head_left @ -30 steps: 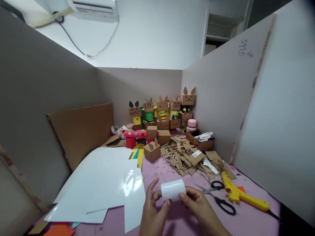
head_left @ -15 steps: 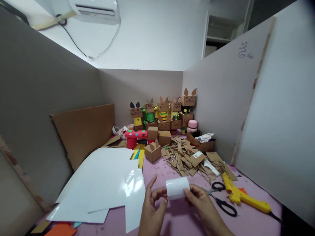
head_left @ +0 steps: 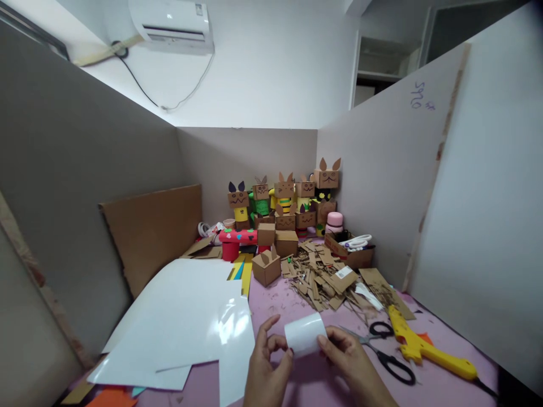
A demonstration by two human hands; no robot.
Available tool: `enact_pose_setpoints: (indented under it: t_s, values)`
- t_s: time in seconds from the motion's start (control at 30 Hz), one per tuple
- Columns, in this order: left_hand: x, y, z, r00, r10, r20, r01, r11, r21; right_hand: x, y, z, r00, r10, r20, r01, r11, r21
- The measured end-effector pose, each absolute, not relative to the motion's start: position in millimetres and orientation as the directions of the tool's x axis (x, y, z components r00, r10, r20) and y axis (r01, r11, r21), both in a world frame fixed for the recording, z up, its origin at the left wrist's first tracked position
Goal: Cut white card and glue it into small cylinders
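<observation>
A small tube of glossy white paper is held up just above the pink tabletop, tilted with its right end higher. My right hand pinches its right end between thumb and fingers. At the tube's left end is my left hand, thumb and bent fingers closed in on the edge, with the index finger raised. Large white glossy sheets lie to the left. Close to my right hand are scissors with black handles and a yellow glue gun.
Cardboard scraps are piled beyond my hands, beside a cardboard box with ears. Cardboard animal figures stand at the back. A red spotted piece and a pink-lidded bottle stand nearby. Grey partitions enclose the table.
The white tube has tilted, its left end now lower. My left thumb has moved closer to its left edge. The whole view has shifted slightly downward and to the right.
</observation>
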State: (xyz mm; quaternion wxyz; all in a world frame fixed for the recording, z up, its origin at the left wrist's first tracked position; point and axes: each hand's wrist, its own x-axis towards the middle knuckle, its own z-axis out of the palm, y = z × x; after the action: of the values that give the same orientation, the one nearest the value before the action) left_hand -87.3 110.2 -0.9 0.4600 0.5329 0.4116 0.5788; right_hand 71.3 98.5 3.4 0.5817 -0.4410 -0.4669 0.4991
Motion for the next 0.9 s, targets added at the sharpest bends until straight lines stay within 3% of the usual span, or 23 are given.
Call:
enact_pose_setpoints:
  t_s: [0.43,0.73,0.9]
  values:
    - [-93.5,111.0,4.2,0.105,0.970,0.217,-0.287,-0.179,0.941,71.2,97.8,3.4,0.114,0.989,0.092,-0.181,0.112,-0.977]
    - [-95.8,119.6,3.3,-0.073,0.994,0.085,-0.303,-0.104,0.947,74.9,100.5,0.0,0.132,0.988,0.074,-0.192,0.099,-0.976]
    - [-98.5,117.6,5.1,-0.084,0.992,0.097,-0.257,-0.115,0.959,75.3,101.9,-1.4,0.147,0.986,0.079,-0.199,0.107,-0.974]
